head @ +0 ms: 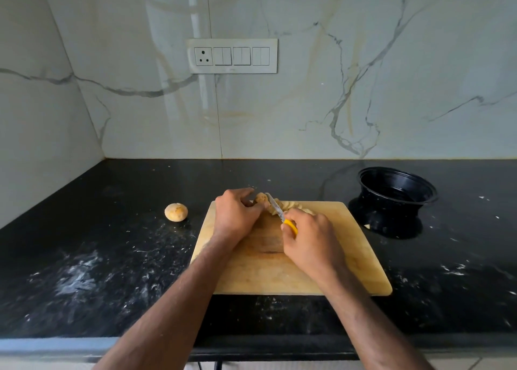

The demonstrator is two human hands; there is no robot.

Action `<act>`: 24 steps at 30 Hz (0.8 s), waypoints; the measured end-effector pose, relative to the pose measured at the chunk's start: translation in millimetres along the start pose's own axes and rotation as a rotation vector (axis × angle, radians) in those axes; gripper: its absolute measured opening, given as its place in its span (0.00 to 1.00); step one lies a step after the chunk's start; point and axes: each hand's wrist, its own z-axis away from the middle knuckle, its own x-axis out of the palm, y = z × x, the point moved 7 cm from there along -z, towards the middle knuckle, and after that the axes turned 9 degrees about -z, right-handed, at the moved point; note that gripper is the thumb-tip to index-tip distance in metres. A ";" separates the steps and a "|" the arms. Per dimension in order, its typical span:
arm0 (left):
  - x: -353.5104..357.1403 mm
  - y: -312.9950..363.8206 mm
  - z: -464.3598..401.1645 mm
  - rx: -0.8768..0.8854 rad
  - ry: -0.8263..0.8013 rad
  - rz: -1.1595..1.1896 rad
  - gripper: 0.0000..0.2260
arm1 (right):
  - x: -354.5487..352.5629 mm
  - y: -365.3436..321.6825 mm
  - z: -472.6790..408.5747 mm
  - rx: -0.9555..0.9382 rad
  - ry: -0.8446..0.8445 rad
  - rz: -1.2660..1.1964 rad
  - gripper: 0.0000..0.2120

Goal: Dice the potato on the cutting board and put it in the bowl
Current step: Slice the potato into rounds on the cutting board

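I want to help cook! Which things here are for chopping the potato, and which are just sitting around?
For the job:
- potato, held by the left hand
- knife, gripped by the right hand
- cut slices
- cutting board
- black bowl, waiting for the pieces

Just sitting around:
- round potato on the counter, left of the board
- switch panel on the wall

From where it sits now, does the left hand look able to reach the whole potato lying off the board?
Probably yes, once it lets go. The left hand holds the potato piece being cut, while the whole potato lies on bare countertop to its left, with nothing between them.
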 end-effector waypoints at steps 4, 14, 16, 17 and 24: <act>2.6 0.9 -1.5 0.011 -0.011 -0.045 0.18 | 1.9 -1.2 0.3 0.000 -0.019 0.077 0.11; -1.8 -15.8 -5.5 -0.136 0.052 -0.027 0.04 | 3.4 -4.7 -2.8 0.016 -0.043 0.136 0.10; -2.6 -17.8 -4.9 -0.162 0.050 -0.028 0.05 | 4.0 -4.9 -2.6 0.015 -0.053 0.129 0.11; -2.0 -17.8 -4.3 -0.174 0.043 -0.033 0.07 | 3.9 -5.3 -1.8 0.014 -0.053 0.129 0.11; -16.2 -17.6 -17.1 0.060 -0.109 -0.141 0.13 | 3.1 -6.9 5.7 -0.023 -0.028 0.146 0.11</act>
